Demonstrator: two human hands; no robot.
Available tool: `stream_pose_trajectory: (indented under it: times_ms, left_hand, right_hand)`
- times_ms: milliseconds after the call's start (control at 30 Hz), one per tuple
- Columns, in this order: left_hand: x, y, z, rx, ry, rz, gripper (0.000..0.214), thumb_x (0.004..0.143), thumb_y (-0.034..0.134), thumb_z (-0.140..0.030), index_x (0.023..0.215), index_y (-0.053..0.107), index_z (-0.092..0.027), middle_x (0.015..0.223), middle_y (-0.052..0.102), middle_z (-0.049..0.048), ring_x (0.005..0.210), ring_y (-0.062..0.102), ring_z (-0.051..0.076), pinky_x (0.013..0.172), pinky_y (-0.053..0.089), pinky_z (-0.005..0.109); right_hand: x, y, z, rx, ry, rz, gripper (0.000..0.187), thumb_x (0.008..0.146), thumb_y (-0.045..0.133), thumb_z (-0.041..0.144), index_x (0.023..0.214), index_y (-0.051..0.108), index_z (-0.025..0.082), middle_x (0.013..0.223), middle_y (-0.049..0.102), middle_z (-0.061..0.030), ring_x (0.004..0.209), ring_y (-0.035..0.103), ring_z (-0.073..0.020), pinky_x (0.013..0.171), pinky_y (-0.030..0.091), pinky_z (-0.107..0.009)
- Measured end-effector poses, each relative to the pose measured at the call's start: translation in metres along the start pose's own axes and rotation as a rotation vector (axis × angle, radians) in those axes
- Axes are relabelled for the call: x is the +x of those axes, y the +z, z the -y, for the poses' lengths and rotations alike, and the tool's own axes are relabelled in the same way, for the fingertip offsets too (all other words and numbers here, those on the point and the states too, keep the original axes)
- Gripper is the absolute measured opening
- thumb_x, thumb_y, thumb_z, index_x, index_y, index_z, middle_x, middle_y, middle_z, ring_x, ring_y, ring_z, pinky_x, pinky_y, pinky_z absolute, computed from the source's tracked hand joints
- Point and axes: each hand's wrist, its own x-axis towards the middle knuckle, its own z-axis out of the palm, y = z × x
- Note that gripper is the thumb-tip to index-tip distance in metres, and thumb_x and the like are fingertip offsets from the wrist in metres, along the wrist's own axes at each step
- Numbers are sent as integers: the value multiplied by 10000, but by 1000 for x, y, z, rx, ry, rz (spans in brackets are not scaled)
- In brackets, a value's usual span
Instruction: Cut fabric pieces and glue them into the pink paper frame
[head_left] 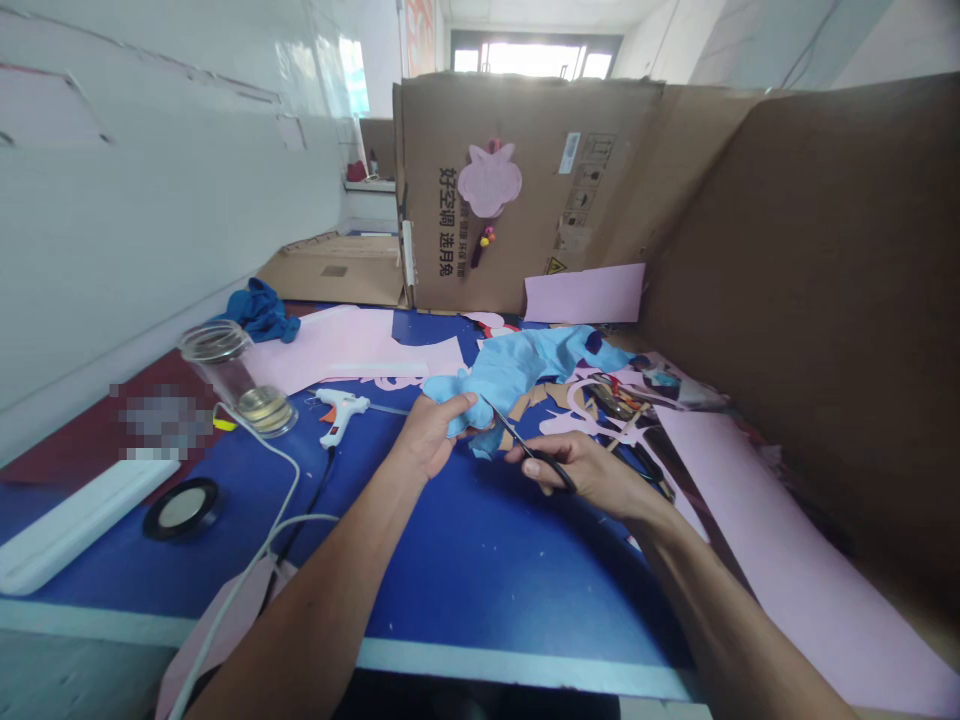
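My left hand is closed on the near edge of a light blue sheet that lies crumpled over the blue table. My right hand grips black-handled scissors, their blades pointing up-left into the light blue sheet close to my left fingers. Both forearms reach in from the bottom of the view.
A white glue gun and its cable lie left of my hands, beside a clear glass jar and a black lid. Pink sheets and scraps cover the right side. Cardboard walls stand behind and right. A blue cloth lies far left.
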Motion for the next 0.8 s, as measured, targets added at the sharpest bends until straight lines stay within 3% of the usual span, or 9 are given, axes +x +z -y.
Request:
stream_pose_trajectory:
  times_ms: [433,800]
  left_hand:
    - [-2,2,-2,4,-35,17,353,587,967,-293,819,747,-143,738,728,50,648,675,194,689,598,385]
    - [-2,2,-3,-3,-55,22,371,592,963,-282,853,747,-131,753,736,44,656,677,187,717,612,393]
  right_hand:
    - [-1,3,3,53,15,21,583,826,806,727,1095,823,211,757,625,7,683,538,-162,704,461,-321]
    - [-1,3,3,51,-14,27,599,829,794,740,1058,818,187,708,564,24,665,513,-153,683,434,-304]
